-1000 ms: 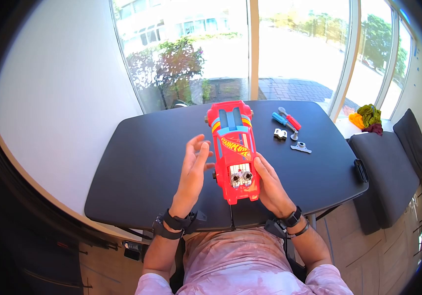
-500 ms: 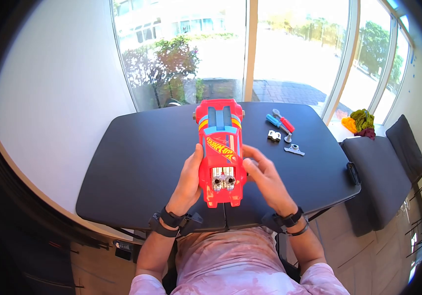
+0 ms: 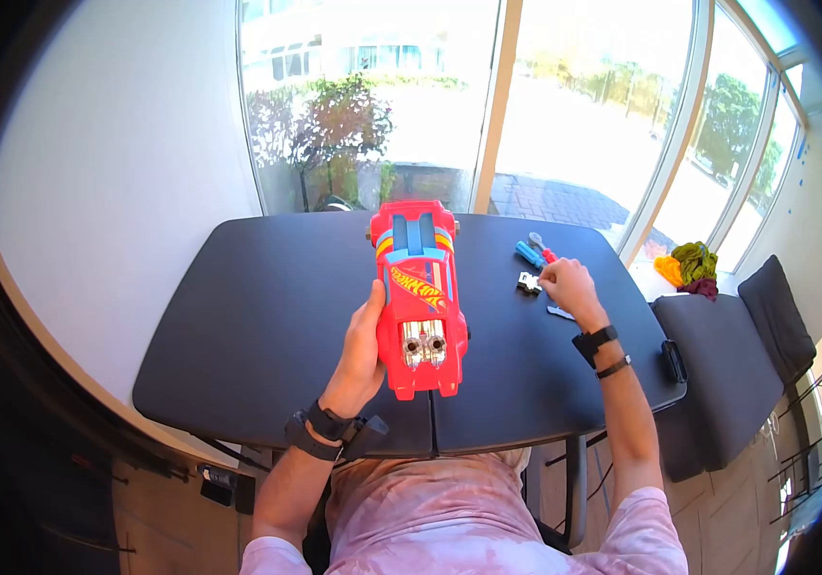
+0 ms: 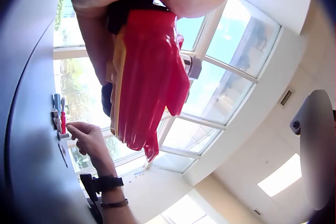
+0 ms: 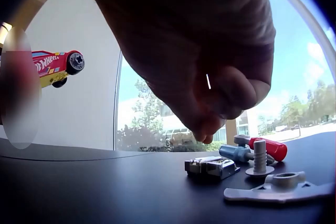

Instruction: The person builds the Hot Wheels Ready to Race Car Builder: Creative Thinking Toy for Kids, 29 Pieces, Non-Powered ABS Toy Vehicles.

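Note:
My left hand (image 3: 358, 355) grips the side of a red toy car (image 3: 418, 316) with "Hot Wheels" lettering, a blue windshield and a chrome engine. The car is held up over the table's near part, its engine end toward me. Over the small parts on the right hovers my right hand (image 3: 574, 289), fingers bent downward and nothing visible in them. Below its fingertips in the right wrist view are a small chrome piece (image 5: 210, 167), an upright grey screw (image 5: 259, 161) and a flat grey bracket (image 5: 268, 194). Just behind lie a blue-handled tool (image 5: 235, 153) and a red-handled tool (image 5: 275, 150).
The black table (image 3: 238, 326) has a seam running down its middle. A dark case-like object (image 3: 673, 361) is at its right edge. Beyond it stands a grey cushioned seat (image 3: 717, 383), with yellow, green and maroon cloth (image 3: 694, 265) behind. Tall windows rise past the far edge.
The right hand has left the car's right side and moved right and forward to above the small parts. The left hand has come from beside the car to grip its left side.

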`<act>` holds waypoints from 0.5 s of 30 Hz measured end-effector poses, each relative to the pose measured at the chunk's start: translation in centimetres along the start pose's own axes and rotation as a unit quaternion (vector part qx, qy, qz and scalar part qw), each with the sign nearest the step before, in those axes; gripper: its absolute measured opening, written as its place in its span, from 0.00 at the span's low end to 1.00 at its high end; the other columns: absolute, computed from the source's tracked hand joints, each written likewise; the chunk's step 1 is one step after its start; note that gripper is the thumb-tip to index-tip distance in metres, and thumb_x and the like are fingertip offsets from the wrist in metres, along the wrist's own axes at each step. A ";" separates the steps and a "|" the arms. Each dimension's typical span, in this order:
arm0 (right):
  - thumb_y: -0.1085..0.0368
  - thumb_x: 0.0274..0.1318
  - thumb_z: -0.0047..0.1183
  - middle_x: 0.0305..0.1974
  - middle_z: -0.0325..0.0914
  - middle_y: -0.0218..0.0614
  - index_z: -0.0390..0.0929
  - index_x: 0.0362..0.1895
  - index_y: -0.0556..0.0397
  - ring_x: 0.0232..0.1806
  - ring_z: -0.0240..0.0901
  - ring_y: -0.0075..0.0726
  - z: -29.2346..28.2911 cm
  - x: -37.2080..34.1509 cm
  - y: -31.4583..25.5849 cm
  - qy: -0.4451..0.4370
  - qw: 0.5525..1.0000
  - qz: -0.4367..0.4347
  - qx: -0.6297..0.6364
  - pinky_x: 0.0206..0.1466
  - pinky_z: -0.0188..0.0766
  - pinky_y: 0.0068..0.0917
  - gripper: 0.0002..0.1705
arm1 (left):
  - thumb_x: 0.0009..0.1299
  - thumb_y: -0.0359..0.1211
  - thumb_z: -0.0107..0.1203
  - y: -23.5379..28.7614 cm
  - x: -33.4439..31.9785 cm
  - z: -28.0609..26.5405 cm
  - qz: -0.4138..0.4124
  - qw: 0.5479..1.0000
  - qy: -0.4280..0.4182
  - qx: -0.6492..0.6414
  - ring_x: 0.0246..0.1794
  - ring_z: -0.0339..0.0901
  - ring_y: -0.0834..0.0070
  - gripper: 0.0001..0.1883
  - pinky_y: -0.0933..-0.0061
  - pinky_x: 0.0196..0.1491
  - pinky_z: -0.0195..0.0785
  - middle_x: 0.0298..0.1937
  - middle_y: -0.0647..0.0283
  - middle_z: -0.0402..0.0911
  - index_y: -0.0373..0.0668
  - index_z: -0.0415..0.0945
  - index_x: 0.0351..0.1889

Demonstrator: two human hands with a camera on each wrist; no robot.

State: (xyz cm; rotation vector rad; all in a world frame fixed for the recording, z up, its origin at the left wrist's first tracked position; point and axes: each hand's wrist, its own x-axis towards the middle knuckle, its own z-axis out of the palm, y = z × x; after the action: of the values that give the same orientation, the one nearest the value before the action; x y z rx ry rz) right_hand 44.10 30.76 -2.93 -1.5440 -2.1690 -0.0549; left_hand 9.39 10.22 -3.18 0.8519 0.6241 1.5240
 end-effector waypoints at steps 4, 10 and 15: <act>0.65 0.59 0.66 0.36 0.91 0.51 0.95 0.38 0.52 0.42 0.90 0.60 1.7 0.0 1.0 0.006 1.000 -0.009 -0.005 0.53 0.86 0.51 0.08 | 0.91 0.60 0.44 -0.2 0.3 -0.4 0.003 1.000 -0.008 -0.002 0.61 0.89 0.73 0.33 0.65 0.64 0.84 0.64 0.58 0.87 0.37 0.74 0.70; 0.66 0.56 0.69 0.35 0.91 0.52 0.95 0.38 0.56 0.41 0.91 0.58 3.4 0.9 1.8 0.020 0.999 -0.025 0.016 0.53 0.87 0.47 0.08 | 0.92 0.59 0.43 0.0 0.3 -0.6 -0.001 1.000 -0.010 -0.001 0.61 0.89 0.73 0.33 0.65 0.64 0.84 0.64 0.58 0.88 0.37 0.74 0.70; 0.67 0.57 0.67 0.30 0.89 0.51 0.92 0.34 0.57 0.36 0.90 0.58 3.3 1.1 1.1 0.070 0.995 -0.034 0.054 0.48 0.86 0.48 0.07 | 0.92 0.58 0.43 0.2 0.4 -0.6 0.004 1.000 -0.012 -0.002 0.61 0.88 0.74 0.32 0.65 0.65 0.82 0.64 0.58 0.88 0.37 0.75 0.70</act>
State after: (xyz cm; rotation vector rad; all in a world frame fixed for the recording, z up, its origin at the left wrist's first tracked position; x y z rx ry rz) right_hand 43.63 33.06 -5.68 -1.3647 -2.0787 -0.0645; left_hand 8.81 10.64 -3.30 0.8705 0.6000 1.5196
